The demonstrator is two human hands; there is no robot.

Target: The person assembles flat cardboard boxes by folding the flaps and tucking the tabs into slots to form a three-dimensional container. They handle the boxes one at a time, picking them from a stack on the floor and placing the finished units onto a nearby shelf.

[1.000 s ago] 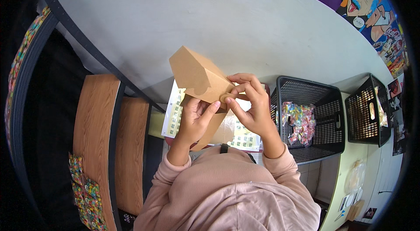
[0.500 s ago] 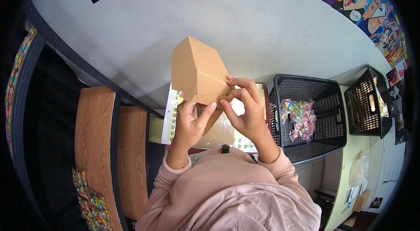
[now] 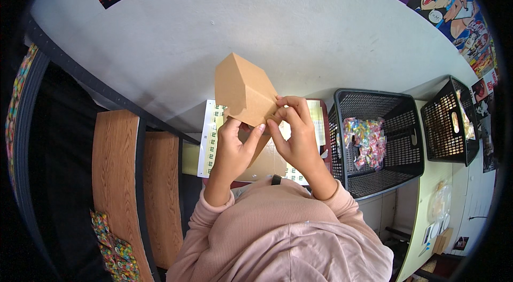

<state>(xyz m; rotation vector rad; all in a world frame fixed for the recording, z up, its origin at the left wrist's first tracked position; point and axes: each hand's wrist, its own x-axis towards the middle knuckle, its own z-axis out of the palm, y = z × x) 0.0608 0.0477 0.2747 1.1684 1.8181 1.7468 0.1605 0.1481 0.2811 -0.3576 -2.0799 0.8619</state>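
Note:
A brown cardboard box (image 3: 248, 81), partly folded, is held up in front of me over the work surface. My left hand (image 3: 235, 143) grips its lower edge, thumb on the outside and fingers tucked underneath. At the lower right corner my right hand (image 3: 293, 132) pinches a flap between thumb and fingers. The box's upper part stands tilted upward. Below the hands, another brown cardboard panel (image 3: 269, 162) shows; whether it belongs to the same box I cannot tell. Printed white sheets (image 3: 211, 143) lie beneath.
To the right stands a black plastic basket (image 3: 377, 188) with wrapped candies (image 3: 366, 143). A second black basket (image 3: 451, 148) is farther right. Wooden shelves (image 3: 115, 164) are at the left, with colourful packets (image 3: 115, 247) below. A white wall (image 3: 256, 20) rises ahead.
The box has turned slightly and its top sits a little lower and to the right. My right fingers are drawn closer in at the corner flap. Both hands keep hold.

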